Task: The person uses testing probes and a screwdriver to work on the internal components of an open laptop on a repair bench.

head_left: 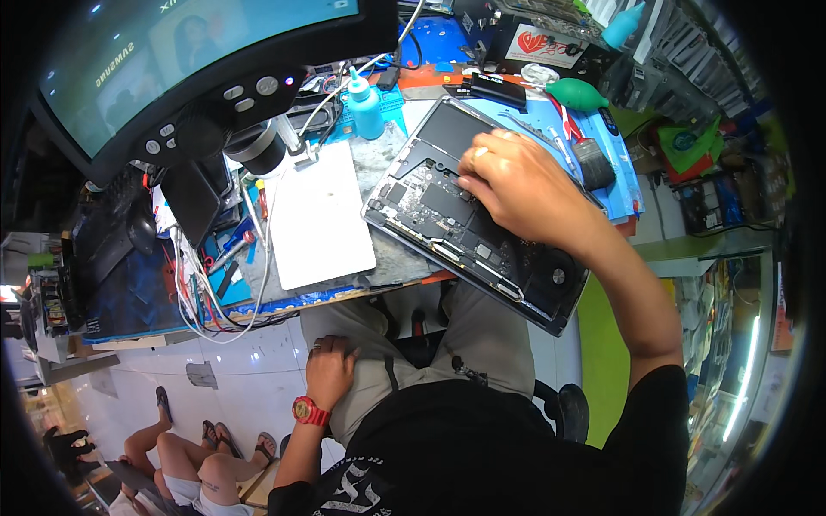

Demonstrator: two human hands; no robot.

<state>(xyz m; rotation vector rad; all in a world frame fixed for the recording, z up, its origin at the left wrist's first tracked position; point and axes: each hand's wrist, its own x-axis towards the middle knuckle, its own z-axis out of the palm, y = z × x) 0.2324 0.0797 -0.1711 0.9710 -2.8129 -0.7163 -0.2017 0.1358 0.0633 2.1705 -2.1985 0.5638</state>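
An opened laptop (483, 253) lies at an angle on the cluttered bench, its battery and circuit board (439, 199) exposed. My right hand (516, 181) is over the middle of it, fingers curled and pinched at the board; whatever is between the fingertips is hidden. My left hand (329, 371), with a red watch on the wrist, rests on my left thigh with its fingers loosely spread. A white flat panel (320, 219) lies just left of the laptop.
A monitor (198, 43) and scope (258, 150) overhang the bench. Cables, tools, a blue bottle (366, 112), green air blower (575, 95) and black cylinder (594, 163) crowd round the laptop. Other people's legs (189, 456) show at lower left; a lit display case (731, 361) stands right.
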